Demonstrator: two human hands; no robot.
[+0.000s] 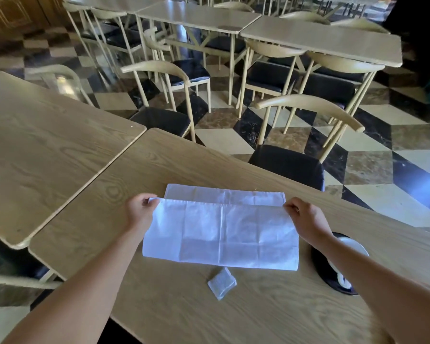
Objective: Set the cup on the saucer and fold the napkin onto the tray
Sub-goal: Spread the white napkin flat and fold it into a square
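You've got the white napkin [221,234] out flat on the wooden table [184,316], right in front of you. Your left hand [142,209] pinches its upper layer at the left corner, fingers curled tight on the cloth, and your right hand [305,217] does the same at the right corner. Holding both ends like that looks meant to keep the edge taut and square to the strip lying flat beyond it, so the fold lands true. The dark round tray [322,266] waits near your right elbow, well short of the napkin, with white crockery [355,247] on it (cup or saucer, I can't tell, your forearm covers most of it). A small sachet [221,285] lies just below the napkin's near edge. Pale oak-grain top, a second table [47,150] butted up on the left, black-seated chairs [291,165] around, and a checkered marble floor [372,167] beyond.
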